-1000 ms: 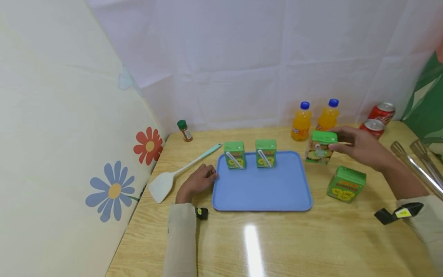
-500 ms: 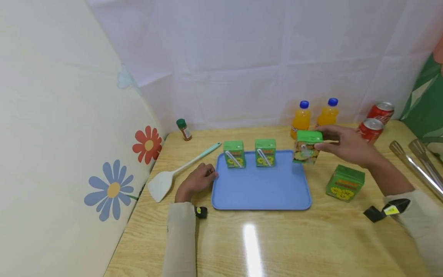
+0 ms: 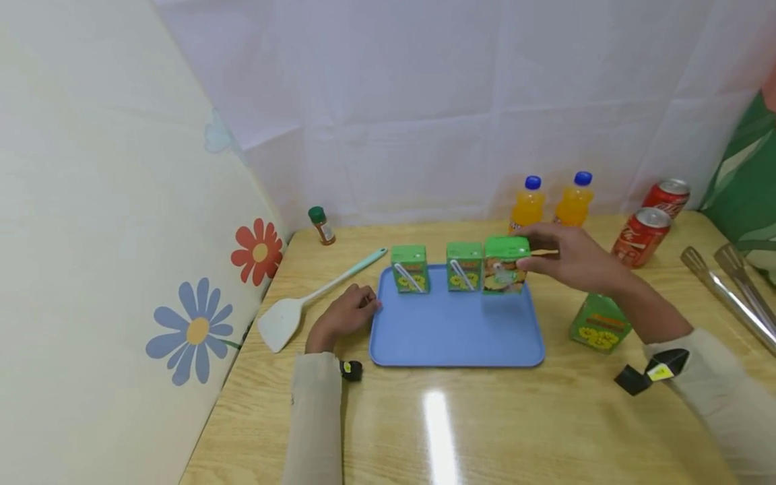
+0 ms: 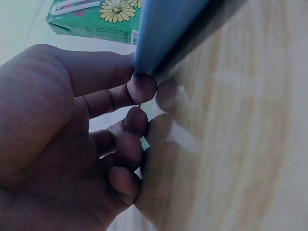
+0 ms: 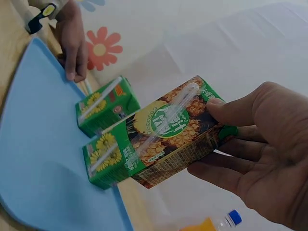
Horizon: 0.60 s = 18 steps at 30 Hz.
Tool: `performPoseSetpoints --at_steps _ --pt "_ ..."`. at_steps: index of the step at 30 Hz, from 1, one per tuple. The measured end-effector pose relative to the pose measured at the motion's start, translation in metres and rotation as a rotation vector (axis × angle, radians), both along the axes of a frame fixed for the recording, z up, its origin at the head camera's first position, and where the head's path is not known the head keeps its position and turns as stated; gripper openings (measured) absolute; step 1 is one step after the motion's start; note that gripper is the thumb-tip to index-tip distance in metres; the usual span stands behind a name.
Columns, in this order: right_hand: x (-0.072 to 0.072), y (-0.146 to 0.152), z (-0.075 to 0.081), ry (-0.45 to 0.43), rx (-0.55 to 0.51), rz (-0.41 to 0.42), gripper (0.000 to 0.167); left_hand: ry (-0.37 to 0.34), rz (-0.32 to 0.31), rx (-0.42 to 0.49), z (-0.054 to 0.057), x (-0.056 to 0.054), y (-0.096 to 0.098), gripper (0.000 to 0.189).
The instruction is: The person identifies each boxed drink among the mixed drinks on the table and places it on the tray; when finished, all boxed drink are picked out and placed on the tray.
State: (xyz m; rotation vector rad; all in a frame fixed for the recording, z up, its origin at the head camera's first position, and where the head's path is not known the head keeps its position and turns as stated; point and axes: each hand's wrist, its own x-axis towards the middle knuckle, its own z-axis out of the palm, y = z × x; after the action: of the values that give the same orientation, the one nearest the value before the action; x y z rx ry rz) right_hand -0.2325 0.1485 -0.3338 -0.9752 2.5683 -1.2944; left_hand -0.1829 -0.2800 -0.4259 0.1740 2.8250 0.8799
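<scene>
My right hand (image 3: 566, 254) grips a green juice box with pineapple pictures (image 5: 171, 125) near its top, thumb on one side and fingers on the other. In the head view this box is over the back right of the blue tray (image 3: 455, 340), close beside a second juice box (image 3: 464, 268); whether it touches the tray I cannot tell. A third juice box (image 3: 409, 269) stands at the tray's back left. At the tray's left edge my left hand (image 3: 348, 312) pinches the rim between thumb and index finger (image 4: 142, 89), the other fingers curled against the table.
Another green juice box (image 3: 599, 323) stands right of the tray, partly behind my right forearm. Two orange drink bottles (image 3: 572, 202) and two red cans (image 3: 641, 237) are at the back right. Metal utensils (image 3: 727, 289) lie far right; a spatula (image 3: 283, 322) and spice jar (image 3: 321, 225) are left.
My right hand has carried the pineapple juice box leftward, from beside the tray to over its back right, close to the middle box. The left hand stays at the tray's edge.
</scene>
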Motion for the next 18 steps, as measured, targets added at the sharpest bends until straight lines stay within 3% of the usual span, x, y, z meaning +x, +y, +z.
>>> performPoseSetpoints --at_steps 11,18 --pt "0.002 -0.036 -0.008 -0.085 -0.048 0.110 0.048 0.001 0.006 -0.007 0.001 -0.001 0.001 0.016" --pt "0.004 -0.060 -0.016 -0.088 -0.058 0.125 0.048 -0.001 0.014 -0.008 0.000 0.000 0.000 0.016"
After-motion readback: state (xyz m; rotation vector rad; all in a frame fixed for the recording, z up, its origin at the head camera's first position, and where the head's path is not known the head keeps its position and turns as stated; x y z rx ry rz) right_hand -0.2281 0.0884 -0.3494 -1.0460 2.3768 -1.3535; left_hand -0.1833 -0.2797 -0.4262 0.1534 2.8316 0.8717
